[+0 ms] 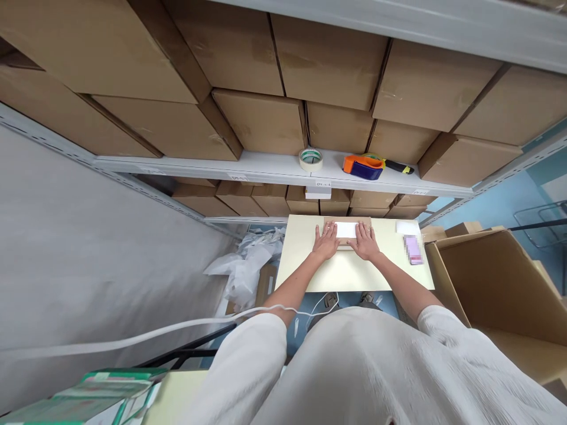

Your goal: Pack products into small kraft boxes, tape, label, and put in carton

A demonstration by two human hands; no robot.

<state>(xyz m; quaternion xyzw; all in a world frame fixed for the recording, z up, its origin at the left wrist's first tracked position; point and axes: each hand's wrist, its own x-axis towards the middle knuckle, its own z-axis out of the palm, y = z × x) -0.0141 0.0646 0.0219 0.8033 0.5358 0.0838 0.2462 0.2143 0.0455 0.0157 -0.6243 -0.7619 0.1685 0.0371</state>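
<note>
A small cardboard box (349, 242) lies on the pale yellow table (310, 277) before me. On its top is a white label (346, 229). My left hand (326, 239) rests flat on the label's left side, fingers stretched out. Across from it, my right hand (365, 241) lies flat at the label's right side, its fingers also extended. Both palms press down on the box, and neither hand grasps anything. The box's left and right parts are partly covered by the hands.
On the shelf (274, 171) above sit a tape roll (310, 159), an orange and blue tape dispenser (364, 167) and a utility knife (398, 167). A pinkish packet (413, 249) lies at the table's right. A large open carton (500, 283) stands beyond; plastic wrap (248, 265) lies left.
</note>
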